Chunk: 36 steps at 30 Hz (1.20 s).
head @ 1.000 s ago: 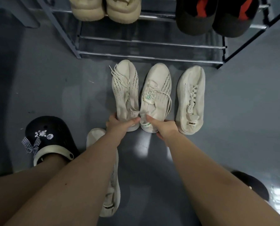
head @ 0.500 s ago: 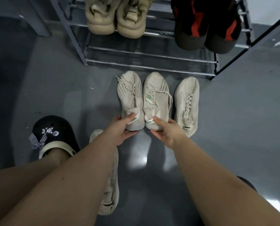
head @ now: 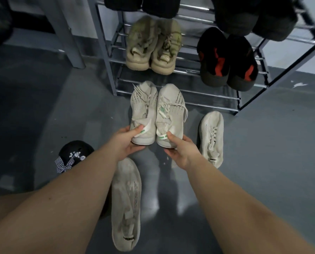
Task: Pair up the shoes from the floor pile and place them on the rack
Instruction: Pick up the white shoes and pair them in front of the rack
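Two matching cream knit sneakers with green heel tabs are held side by side above the floor, toes toward the rack. My left hand (head: 129, 142) grips the heel of the left sneaker (head: 143, 109). My right hand (head: 180, 151) grips the heel of the right sneaker (head: 171, 110). The metal shoe rack (head: 114, 70) stands just beyond them; its lowest rails (head: 208, 99) are bare. A plain white sneaker (head: 212, 136) lies on the floor to the right, and its mate (head: 126, 202) lies between my forearms.
A beige pair (head: 151, 46) and a black-and-red pair (head: 226, 61) sit on the rack's middle shelf, with dark shoes above. My foot in a black clog (head: 74, 154) with charms is at the left. A grey post (head: 68, 37) stands left of the rack.
Both hands have lifted the cream pair off the floor and carried it forward toward the rack. The view has tilted up, showing more shelves.
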### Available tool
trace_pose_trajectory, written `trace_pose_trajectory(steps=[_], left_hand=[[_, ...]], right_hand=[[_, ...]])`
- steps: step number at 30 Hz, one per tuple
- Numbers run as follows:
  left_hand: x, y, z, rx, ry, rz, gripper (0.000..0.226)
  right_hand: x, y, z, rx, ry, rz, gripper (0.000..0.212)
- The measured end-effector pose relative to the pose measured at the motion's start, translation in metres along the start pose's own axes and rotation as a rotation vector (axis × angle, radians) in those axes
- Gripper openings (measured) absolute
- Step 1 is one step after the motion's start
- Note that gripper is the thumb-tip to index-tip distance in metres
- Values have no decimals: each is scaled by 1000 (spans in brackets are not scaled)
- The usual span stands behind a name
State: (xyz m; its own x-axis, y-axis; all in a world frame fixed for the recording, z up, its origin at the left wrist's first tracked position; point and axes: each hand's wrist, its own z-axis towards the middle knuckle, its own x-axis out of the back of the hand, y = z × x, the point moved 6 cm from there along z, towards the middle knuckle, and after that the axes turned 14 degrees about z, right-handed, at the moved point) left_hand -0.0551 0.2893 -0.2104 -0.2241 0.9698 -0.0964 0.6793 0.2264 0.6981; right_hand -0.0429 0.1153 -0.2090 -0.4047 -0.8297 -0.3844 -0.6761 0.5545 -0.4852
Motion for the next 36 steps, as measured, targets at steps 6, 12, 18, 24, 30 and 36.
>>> trace_pose_trajectory(steps=[6,12,18,24,30,36], left_hand=[[8,37,24,-15,-17,-19,38],[25,61,69,26,-4,25,42],[41,80,116,29,1,88,37],[40,89,150,18,45,68,16],[36,71,151,-209,318,199,32],[51,58,153,-328,456,652,84]], right_hand=[[-39,-26,26,41,-12,-37,65],[-59,-34,75,41,-14,-56,59],[-74,-39,127,87,0,-58,67],[-94,-40,165,135,-20,-110,56],[-93,-49,165,362,-71,-623,64],[-95,-52,161,478,-25,-854,80]])
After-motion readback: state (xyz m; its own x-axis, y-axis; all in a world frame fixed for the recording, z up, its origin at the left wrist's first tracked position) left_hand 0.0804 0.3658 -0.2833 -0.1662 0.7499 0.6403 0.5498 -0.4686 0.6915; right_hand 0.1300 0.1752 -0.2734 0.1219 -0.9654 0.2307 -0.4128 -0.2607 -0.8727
